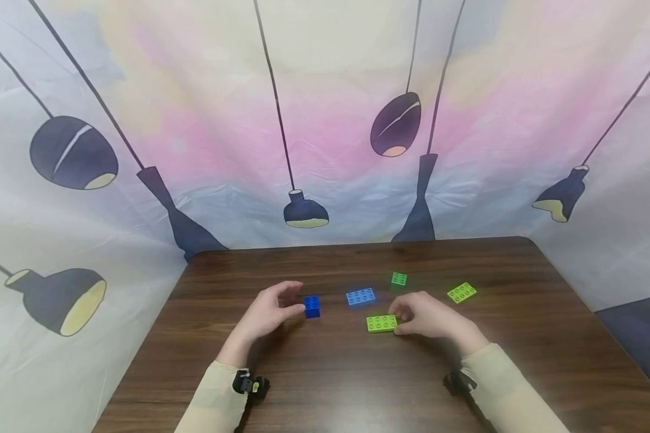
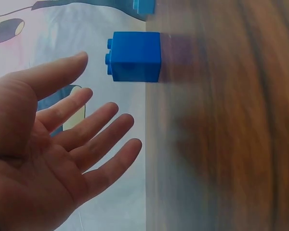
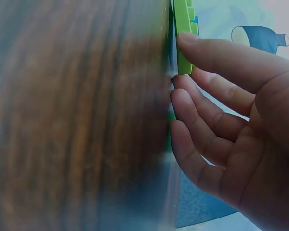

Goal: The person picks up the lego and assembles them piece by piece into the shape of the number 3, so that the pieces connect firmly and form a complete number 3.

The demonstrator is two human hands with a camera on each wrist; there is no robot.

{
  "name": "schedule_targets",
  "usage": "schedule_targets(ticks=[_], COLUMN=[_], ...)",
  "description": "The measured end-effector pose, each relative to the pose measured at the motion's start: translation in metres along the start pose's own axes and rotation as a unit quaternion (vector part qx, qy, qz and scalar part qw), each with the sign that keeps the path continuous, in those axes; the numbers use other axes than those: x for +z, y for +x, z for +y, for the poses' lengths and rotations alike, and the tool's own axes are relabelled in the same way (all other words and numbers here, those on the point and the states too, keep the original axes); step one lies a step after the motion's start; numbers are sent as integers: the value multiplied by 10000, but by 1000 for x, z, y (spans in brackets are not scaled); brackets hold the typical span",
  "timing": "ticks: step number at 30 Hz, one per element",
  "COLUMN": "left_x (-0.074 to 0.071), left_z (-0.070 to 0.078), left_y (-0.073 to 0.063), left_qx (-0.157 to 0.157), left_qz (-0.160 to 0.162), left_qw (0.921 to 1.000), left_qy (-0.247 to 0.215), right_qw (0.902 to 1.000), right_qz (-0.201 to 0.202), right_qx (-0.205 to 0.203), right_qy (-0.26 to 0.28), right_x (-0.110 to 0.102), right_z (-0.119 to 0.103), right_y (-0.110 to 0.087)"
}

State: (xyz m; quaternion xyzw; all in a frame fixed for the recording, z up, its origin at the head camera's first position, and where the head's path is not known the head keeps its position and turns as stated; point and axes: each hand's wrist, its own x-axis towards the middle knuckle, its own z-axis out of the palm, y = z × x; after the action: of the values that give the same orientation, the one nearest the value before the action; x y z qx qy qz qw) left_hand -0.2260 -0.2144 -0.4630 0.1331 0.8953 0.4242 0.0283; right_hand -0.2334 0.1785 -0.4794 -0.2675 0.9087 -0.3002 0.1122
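Observation:
My left hand is beside a dark blue toy building brick, its thumb and fingers spread and nothing held. In the left wrist view, a gap shows between the fingertips and that blue brick. With thumb and index finger my right hand pinches the right end of a lime green 2x4 brick. The right wrist view shows the thumb on this lime brick, the other fingers curved low by the table surface. Between the hands and farther back lies a light blue 2x4 brick.
A small green 2x2 brick lies behind the right hand. Another lime green brick is farther right. All of this is on a dark wooden table, with a printed cloth hanging behind its far edge.

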Motion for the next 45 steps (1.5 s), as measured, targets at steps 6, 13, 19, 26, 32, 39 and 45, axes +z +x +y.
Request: schedule_targets(ticks=[6,13,19,26,32,39,45], left_x=[2,5,9,12,15,18,17], left_z=[6,8,11,12,10,8,8], left_y=[4,10,13,15,14,15,15], left_qx=[-122,-369,-497,-483,-507,-534,-583], left_qz=[-94,-62,-68,-52,-97,-186,-239], left_qw=[9999,9993,9987,9988,9986,9983,9980], left_qy=[62,35,71,90,65,99,103], right_qw=[10000,9999,9992,9976,9967,9958,9951], right_qz=[16,-33,-64,-66,-54,-33,1], right_qx=[85,76,232,396,493,559,632], right_qy=[41,66,329,555,644,728,761], right_x=[2,-1,-2,-3,-1,1,2], right_z=[-3,-5,-2,-4,-3,1,1], right_y=[1,0,0,-1,-1,-2,-2])
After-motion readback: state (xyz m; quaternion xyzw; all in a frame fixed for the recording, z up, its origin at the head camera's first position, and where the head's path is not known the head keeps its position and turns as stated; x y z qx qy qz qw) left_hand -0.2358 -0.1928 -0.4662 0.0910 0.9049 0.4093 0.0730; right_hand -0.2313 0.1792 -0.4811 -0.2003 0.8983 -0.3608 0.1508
